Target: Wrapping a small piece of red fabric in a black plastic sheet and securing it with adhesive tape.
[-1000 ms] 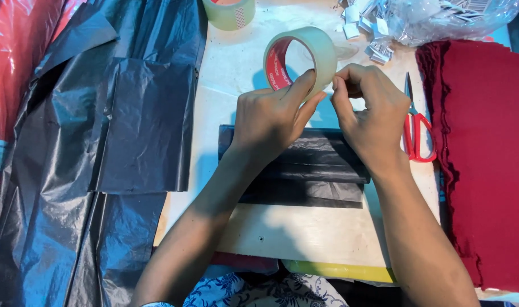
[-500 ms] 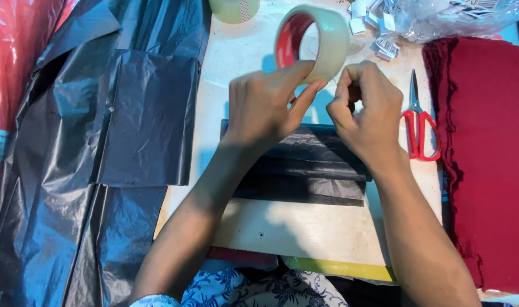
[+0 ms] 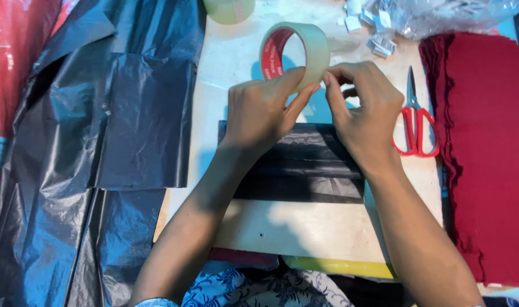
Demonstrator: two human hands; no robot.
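Observation:
My left hand (image 3: 259,113) grips a roll of clear packing tape (image 3: 310,48) with a red core, holding it upright above the pale board (image 3: 305,227). My right hand (image 3: 364,113) pinches at the roll's outer edge with thumb and forefinger, right beside the left thumb. Below both hands lies a folded black plastic bag (image 3: 305,170) flat on the board, partly hidden by my wrists.
Red-handled scissors (image 3: 416,122) lie just right of my right hand. A stack of dark red cloth (image 3: 487,153) fills the right side. Black plastic sheets (image 3: 100,142) cover the left. A second tape roll (image 3: 230,10) and a clear bag of small white tags (image 3: 418,17) sit at the top.
The tape roll has come slightly down and left with my left hand. My right fingers have closed in onto the roll's edge. The view has shifted a little.

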